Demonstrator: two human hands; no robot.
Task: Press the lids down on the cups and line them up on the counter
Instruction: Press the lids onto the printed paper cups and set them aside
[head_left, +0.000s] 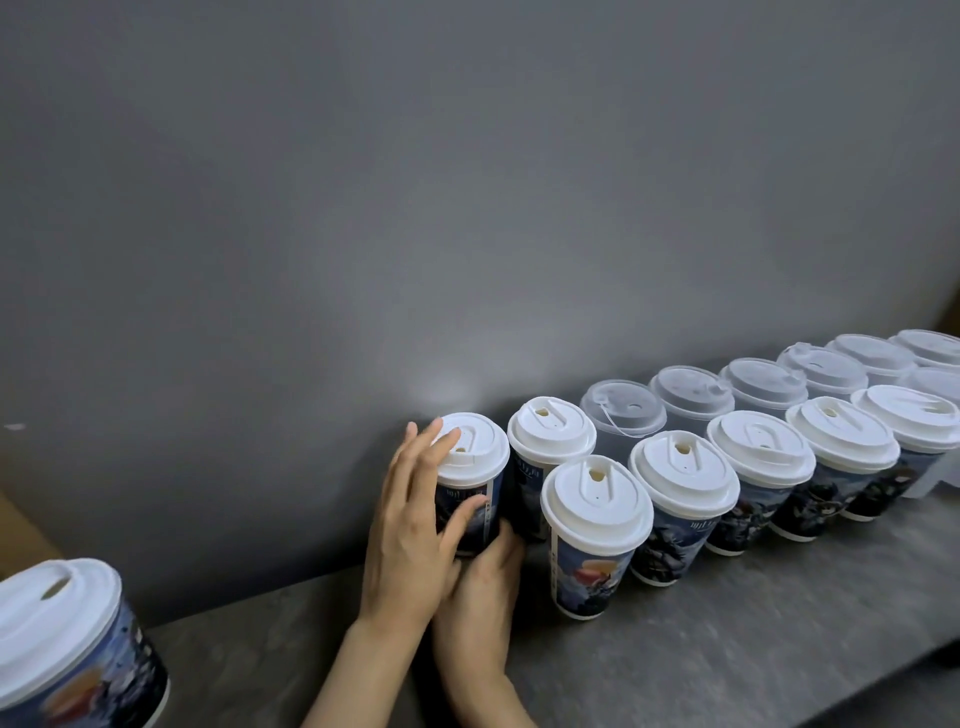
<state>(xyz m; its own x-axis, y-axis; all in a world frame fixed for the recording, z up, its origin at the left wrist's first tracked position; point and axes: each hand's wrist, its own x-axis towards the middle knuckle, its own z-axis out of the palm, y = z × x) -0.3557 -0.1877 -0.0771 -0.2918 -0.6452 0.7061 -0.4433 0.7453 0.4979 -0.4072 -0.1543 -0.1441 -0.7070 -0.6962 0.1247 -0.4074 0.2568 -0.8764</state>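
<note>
Both hands steady a lidded cup (470, 486) at the row's end.
Left hand (410, 525) grips its side; right hand (483, 587) cups its base.

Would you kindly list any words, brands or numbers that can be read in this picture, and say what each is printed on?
Nothing can be read with certainty.
Cup held by the left hand and right hand, cup: pale characters on a dark panel, too blurred to read.
Neighbouring back-row cup: similar pale marks, unreadable.
Second front-row cup: small pale marks, unreadable.
White lids and clear lids: no print visible.
</note>
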